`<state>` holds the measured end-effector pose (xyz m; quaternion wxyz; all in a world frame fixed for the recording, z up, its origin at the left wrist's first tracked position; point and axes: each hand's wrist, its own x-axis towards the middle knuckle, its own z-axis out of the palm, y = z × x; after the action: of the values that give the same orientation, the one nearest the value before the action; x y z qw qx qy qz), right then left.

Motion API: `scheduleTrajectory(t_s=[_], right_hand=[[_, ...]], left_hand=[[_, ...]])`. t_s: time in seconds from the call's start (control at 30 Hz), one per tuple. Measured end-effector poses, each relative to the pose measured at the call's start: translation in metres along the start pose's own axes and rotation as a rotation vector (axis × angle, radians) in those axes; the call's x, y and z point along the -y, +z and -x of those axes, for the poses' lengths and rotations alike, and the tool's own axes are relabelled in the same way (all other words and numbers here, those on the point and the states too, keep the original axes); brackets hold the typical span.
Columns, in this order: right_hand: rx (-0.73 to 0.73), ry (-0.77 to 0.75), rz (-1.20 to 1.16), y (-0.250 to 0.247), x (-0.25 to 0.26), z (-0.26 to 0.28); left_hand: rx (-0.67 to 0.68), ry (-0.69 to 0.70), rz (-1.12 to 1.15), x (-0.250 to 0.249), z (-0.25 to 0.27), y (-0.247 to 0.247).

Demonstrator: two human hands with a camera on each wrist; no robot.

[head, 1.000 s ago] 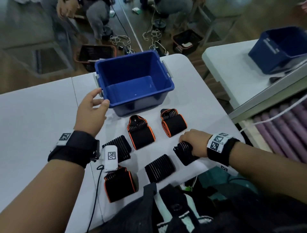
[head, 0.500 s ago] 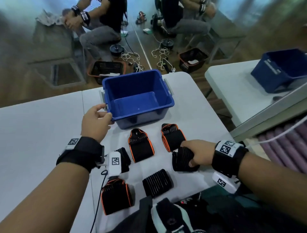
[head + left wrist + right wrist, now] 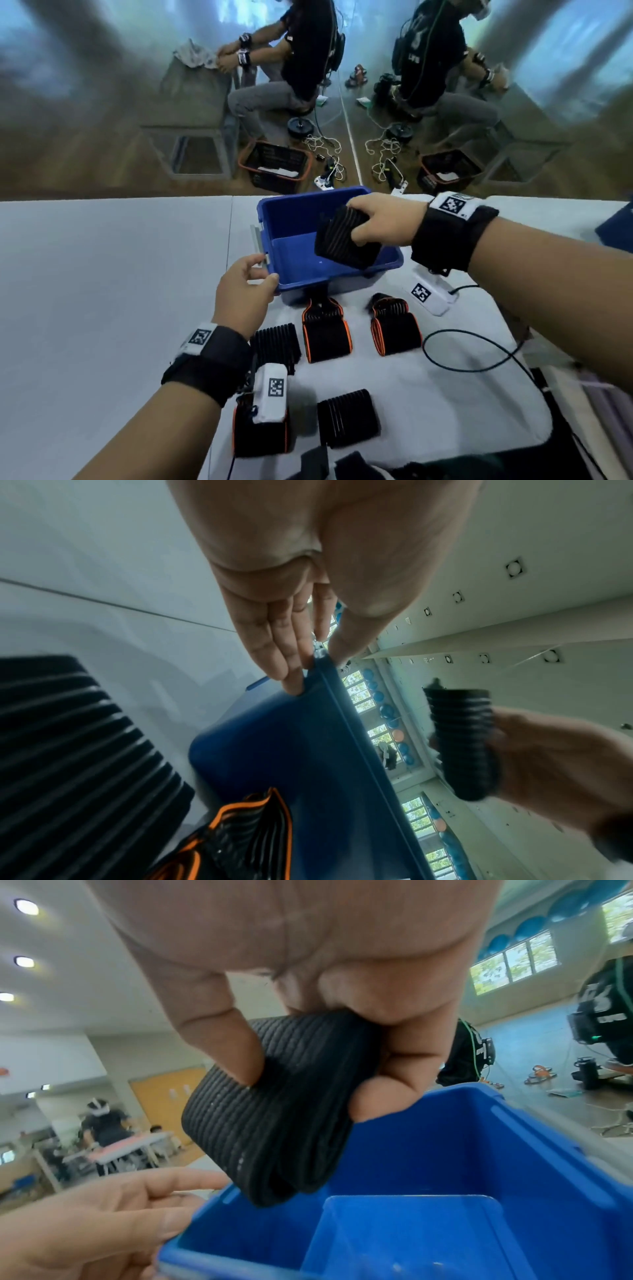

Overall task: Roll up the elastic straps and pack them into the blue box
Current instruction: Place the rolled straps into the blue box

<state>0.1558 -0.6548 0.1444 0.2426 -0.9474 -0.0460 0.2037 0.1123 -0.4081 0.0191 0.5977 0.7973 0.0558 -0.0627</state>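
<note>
The blue box stands open and bare inside at the far middle of the white table. My right hand grips a rolled black ribbed strap between thumb and fingers, held over the box's right half, above its rim. My left hand holds the box's near-left corner, thumb on the rim and fingers straight along the outer wall. Several rolled straps lie in front of the box: a black one, two orange-edged ones, another black one, and an orange-edged one partly hidden by my wrist camera.
A black cable loops over the table's right side. A second blue box shows at the right edge. Dark cloth lies at the near table edge. Beyond the far edge are black baskets, cords and seated people.
My right hand has lifted the black strap off the table's right side and carried it over the box. My left hand stays at the box's corner.
</note>
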Motion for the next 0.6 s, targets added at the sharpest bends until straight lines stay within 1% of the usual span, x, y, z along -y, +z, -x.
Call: scheduleTrajectory(t_s=[0.1,0.17,0.3,0.43,0.6], right_hand=[[0.058,-0.012,0.144,0.009,0.019,-0.047],[0.099,0.011,0.235,0.014,0.024,-0.067],[0.282,0.045,0.390,0.032,0.033,-0.104],[0.411,0.052,0.520,0.054,0.040,-0.129],[0.577,0.051,0.645,0.085,0.048,-0.140]], left_hand=[[-0.020,-0.009,0.046,0.004,0.003,-0.001],[-0.021,-0.016,0.064,0.006,0.005,0.004],[-0.026,-0.040,0.104,0.015,0.004,0.004],[-0.026,-0.017,0.108,0.020,0.003,0.004],[-0.041,-0.010,0.121,0.022,0.003,0.003]])
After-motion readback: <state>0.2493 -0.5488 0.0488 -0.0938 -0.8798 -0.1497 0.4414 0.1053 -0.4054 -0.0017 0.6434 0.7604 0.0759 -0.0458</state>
